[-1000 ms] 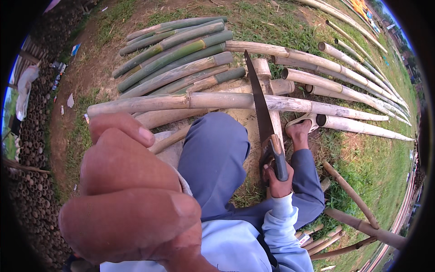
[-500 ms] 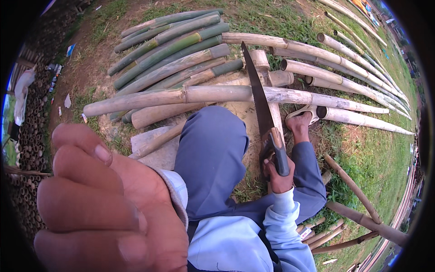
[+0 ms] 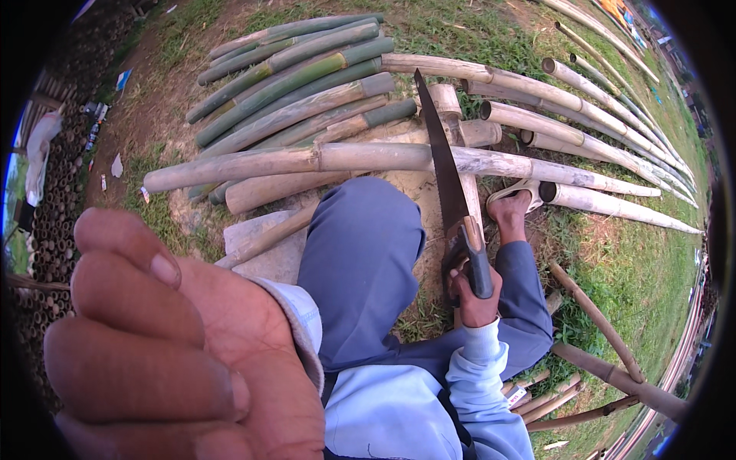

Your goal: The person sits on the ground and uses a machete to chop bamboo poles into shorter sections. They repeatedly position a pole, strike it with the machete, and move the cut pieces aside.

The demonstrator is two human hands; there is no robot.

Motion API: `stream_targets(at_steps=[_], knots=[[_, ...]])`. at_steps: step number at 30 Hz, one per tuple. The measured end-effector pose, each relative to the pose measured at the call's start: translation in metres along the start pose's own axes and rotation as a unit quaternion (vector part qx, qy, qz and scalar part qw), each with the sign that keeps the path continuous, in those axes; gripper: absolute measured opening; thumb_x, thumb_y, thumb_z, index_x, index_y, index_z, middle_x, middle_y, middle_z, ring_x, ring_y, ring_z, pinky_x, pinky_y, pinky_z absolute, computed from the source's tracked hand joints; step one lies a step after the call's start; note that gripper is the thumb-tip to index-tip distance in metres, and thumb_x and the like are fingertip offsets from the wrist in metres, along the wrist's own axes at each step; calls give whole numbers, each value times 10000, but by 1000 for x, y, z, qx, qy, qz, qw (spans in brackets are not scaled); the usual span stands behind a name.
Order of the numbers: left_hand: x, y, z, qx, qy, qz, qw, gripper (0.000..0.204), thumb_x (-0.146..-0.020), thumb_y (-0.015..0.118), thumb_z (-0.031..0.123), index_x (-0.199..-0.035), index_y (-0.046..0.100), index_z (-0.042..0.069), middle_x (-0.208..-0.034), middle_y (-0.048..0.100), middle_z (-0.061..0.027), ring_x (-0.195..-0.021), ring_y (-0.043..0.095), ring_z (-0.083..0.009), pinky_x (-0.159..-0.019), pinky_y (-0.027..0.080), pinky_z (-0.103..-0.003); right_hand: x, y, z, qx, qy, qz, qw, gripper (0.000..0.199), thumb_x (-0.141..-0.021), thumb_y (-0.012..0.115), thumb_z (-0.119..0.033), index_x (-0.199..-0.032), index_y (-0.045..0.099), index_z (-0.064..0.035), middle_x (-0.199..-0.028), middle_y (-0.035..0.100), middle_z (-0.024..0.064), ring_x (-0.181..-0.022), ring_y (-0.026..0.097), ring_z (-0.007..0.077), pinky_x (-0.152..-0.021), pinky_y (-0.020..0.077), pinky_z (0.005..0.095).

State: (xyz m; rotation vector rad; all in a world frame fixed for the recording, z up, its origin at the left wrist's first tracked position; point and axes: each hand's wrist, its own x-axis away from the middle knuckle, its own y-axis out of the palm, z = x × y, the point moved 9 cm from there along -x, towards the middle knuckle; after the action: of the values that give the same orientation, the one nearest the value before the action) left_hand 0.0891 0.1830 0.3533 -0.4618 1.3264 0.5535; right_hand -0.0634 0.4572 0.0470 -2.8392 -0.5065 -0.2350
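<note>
My right hand [image 3: 477,297] is closed around the dark grip of a handsaw [image 3: 445,169], which also has a wooden part at the handle. Its long dark blade points away from me and lies across a pale bamboo pole [image 3: 383,157], apparently at its edge. Underneath the pole, near the blade, is a bamboo support [image 3: 445,100]. Close to the camera on the left, my left hand [image 3: 192,330] is raised with palm showing and fingers curled in together; nothing shows in it. My left knee [image 3: 364,238] is bent just in front of the pole.
Cut green bamboo lengths [image 3: 291,84] lie stacked beyond the pole at the left. Long pale poles [image 3: 590,142] stretch off to the right. My sandalled foot [image 3: 512,205] rests beside the saw. Bamboo poles [image 3: 606,322] cross at lower right; many cut ends [image 3: 69,230] are piled far left.
My left hand has shifted slightly left and appears a little larger. The scene has moved slightly to the right in view; the saw keeps about the same position on the pole.
</note>
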Motion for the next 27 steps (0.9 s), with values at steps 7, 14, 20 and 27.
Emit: stream_targets(at_steps=[7, 14, 20, 27], knots=[[-1, -6, -10, -94, -66, -1, 993, 573, -1042, 445, 498, -919, 634, -30, -703, 546, -77, -632, 456, -153, -659, 365, -358, -1, 10, 1, -30, -11, -31, 999, 116, -879, 712, -20, -867, 597, -17, -683, 594, 6, -579, 541, 81, -547, 442, 260], [137, -26, -226, -215, -462, -307, 804, 318, -964, 666, 253, -1132, 702, -15, -963, 705, -123, -920, 654, -196, -872, 503, -320, -1, 0, 10, -16, 15, -4, 1000, 110, -879, 718, -51, -870, 617, -10, -714, 621, 16, -607, 545, 76, -566, 445, 257], [270, -36, -272, -387, -383, -618, 567, 909, -638, 892, 575, -1318, 575, 63, -1303, 646, -178, -1223, 608, -374, -1028, 495, -478, 0, 4, 4, -23, 16, -12, 1000, 87, -877, 704, -17, -915, 630, 6, -742, 615, 2, -654, 564, 81, -609, 458, 254], [317, -32, -294, -392, -422, -609, 545, 759, -642, 911, 478, -1194, 595, 64, -1204, 686, -202, -1117, 658, -395, -958, 533, -477, 3, 4, 6, 2, 4, -2, 1000, 211, -882, 716, -30, -1079, 669, 27, -866, 674, 47, -798, 623, 119, -741, 498, 280]])
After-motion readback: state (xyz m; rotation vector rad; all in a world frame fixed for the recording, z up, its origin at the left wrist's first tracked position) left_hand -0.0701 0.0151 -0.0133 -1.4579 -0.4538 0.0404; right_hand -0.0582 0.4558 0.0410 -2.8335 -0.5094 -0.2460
